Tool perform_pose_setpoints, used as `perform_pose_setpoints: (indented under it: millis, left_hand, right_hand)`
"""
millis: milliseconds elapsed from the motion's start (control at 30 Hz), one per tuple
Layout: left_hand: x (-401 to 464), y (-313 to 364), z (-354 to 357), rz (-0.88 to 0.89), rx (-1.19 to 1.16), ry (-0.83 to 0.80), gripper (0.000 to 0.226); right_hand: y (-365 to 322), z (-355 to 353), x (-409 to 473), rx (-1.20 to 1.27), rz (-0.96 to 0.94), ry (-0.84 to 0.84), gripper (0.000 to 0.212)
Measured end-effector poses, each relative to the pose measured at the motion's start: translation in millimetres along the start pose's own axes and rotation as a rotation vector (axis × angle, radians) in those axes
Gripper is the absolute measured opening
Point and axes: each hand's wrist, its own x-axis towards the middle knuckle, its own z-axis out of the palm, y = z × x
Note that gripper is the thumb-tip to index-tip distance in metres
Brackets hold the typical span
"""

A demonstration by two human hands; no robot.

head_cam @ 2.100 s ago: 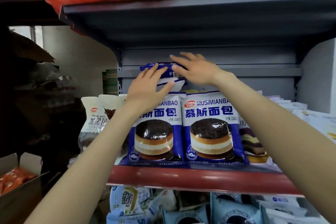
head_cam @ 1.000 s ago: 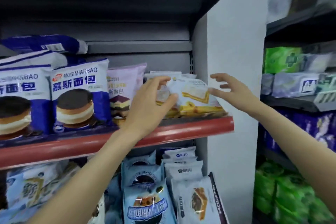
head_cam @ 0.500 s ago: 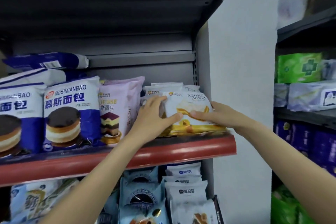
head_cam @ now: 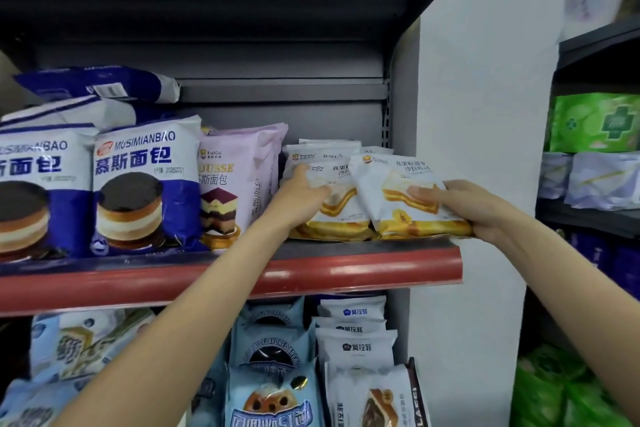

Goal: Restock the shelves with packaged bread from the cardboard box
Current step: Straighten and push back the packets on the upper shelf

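Note:
Two white-and-yellow sandwich bread packs lean side by side at the right end of the red-edged shelf point(head_cam: 363, 270). My left hand point(head_cam: 299, 196) grips the left pack point(head_cam: 337, 215), its fingers curled over the front. My right hand point(head_cam: 464, 206) holds the right pack point(head_cam: 394, 184) from its right side, thumb across the front. More white packs stand behind them. A pink mousse bread pack point(head_cam: 239, 180) and blue-and-white mousse bread packs point(head_cam: 138, 184) fill the shelf to the left. The cardboard box is out of view.
A dark shelf overhangs above. Below, light-blue and white bread packs point(head_cam: 356, 347) crowd the lower shelf. A white wall point(head_cam: 485, 149) stands right of the shelf upright. Further right, another rack holds green packages point(head_cam: 595, 121) and pale packs.
Both hands left the blue packs and moved right to the white-and-yellow packs. Since half a second ago the two packs sit side by side and my right hand has shifted to the right pack's edge.

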Motion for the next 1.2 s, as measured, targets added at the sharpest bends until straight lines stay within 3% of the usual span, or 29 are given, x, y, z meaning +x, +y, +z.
perform_pose_setpoints:
  millis: [100,167,300,400,500,533,700,933,1033,1200]
  left_hand:
    - [4.1,-2.0,-2.8,0.016,-0.053,-0.008,0.103]
    - [11.0,-8.0,-2.0,0.022,-0.17,-0.016,0.111]
    - [1.5,-5.5,-3.0,0.047,-0.22,-0.059,0.109]
    - [0.4,-2.4,-5.6,0.051,-0.208,-0.082,0.109]
    - [4.5,-1.4,-8.1,0.016,-0.208,-0.108,0.11]
    - [5.2,-0.8,-8.8,0.001,-0.234,-0.121,0.103]
    - [4.6,5.9,-10.1,-0.014,-0.304,-0.069,0.113]
    - [-8.7,18.4,8.5,0.433,-0.138,0.28,0.104]
    - [-9.2,20.1,7.9,0.454,-0.131,0.335,0.097]
    - [-12.8,14.0,4.2,0.457,-0.121,0.336,0.078]
  right_hand:
    - [0.8,-2.8,1.8,0.117,-0.007,-0.001,0.021]
    - [5.2,-6.9,3.3,0.232,-0.018,0.045,0.018]
    - [18.2,-15.9,6.5,0.527,-0.002,0.131,0.042]
    - [22.1,-26.7,2.6,0.678,-0.02,0.173,0.044]
    - [23.8,-42.8,-2.2,0.733,-0.043,0.137,0.077]
    - [24.1,-45.6,-3.9,0.727,-0.04,0.121,0.078]
    - [24.3,-40.6,-3.3,0.724,-0.032,0.154,0.041]
    - [14.1,-33.6,-2.6,0.739,-0.163,0.139,0.035]
    - [8.0,-25.5,-1.3,0.632,-0.194,0.176,0.013]
    - [18.8,-19.1,1.6,0.621,-0.139,0.181,0.014]
